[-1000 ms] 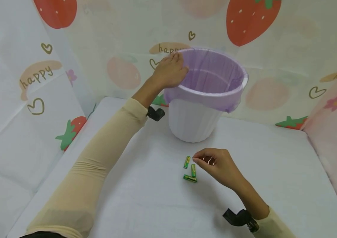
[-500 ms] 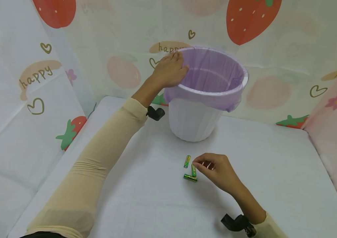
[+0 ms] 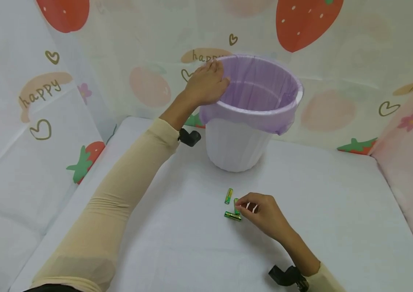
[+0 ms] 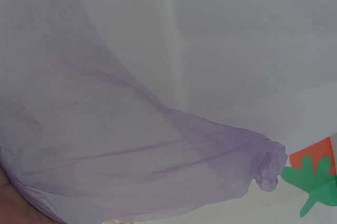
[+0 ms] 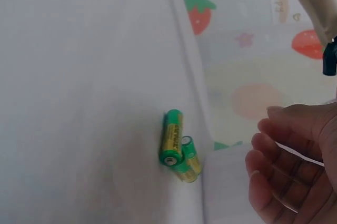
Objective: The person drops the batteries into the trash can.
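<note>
A white trash can [image 3: 237, 146] with a purple bag [image 3: 286, 115] folded over its rim stands at the back of the table. My left hand [image 3: 208, 83] grips its left rim, thumb toward the inside. The bag [image 4: 174, 166] fills much of the left wrist view. Three green-and-gold batteries lie in front of the can: a left one [image 3: 229, 196], a front one [image 3: 232, 216] and a right one [image 3: 236, 201] partly covered by fingertips. Above them hovers my right hand [image 3: 262, 215], fingers loosely bent, holding nothing. In the right wrist view the hand [image 5: 295, 166] is apart from the batteries [image 5: 172, 137].
White cloth [image 3: 177, 251] covers the table. Strawberry-printed sheets [image 3: 337, 65] close it in at the back and sides, and the trash can is close to the back one.
My right hand has lowered toward the near side, over the right battery. The left hand keeps its place on the trash can's rim. The head view has shifted slightly.
</note>
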### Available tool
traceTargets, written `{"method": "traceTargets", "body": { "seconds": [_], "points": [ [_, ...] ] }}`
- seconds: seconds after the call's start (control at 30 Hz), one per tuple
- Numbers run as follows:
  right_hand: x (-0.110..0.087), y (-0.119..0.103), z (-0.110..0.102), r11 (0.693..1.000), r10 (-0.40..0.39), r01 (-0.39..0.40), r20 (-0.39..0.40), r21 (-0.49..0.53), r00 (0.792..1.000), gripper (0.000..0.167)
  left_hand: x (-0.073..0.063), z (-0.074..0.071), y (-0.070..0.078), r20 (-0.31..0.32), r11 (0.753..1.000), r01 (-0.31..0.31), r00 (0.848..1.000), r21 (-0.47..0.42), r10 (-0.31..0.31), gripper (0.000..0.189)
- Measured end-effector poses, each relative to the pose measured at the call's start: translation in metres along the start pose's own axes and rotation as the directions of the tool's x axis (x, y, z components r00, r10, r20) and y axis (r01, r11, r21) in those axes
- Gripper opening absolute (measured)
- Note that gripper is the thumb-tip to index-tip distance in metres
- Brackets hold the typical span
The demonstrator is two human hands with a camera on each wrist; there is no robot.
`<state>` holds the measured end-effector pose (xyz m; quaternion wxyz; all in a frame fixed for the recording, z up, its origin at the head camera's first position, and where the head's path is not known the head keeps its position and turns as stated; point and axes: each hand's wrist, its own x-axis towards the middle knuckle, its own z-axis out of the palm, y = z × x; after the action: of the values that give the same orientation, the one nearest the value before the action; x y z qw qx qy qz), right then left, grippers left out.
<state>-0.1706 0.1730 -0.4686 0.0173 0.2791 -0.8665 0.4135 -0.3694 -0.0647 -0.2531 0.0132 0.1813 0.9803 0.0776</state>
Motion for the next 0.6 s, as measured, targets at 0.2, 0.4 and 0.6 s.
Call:
{"method": "traceTargets", "body": {
  "seconds": [0.2,0.4,0.6],
  "points": [
    [-0.002,0.008,0.008,0.996,-0.011,0.011,0.002,-0.089,1.0,0.008,0.0,0.0,0.001,0.011,1.0,0.0,1.0,0.012,0.0,0.071],
    [-0.005,0.013,0.016,0.985,-0.027,0.026,0.001,-0.172,1.0,0.014,0.0,0.0,0.001,0.003,1.0,-0.003,1.0,0.02,0.003,0.07],
    [-0.006,0.017,0.022,0.978,-0.045,0.041,-0.013,-0.206,0.999,0.017,0.001,0.0,0.0,0.0,1.0,-0.004,1.0,0.017,0.004,0.07]
  ]
}}
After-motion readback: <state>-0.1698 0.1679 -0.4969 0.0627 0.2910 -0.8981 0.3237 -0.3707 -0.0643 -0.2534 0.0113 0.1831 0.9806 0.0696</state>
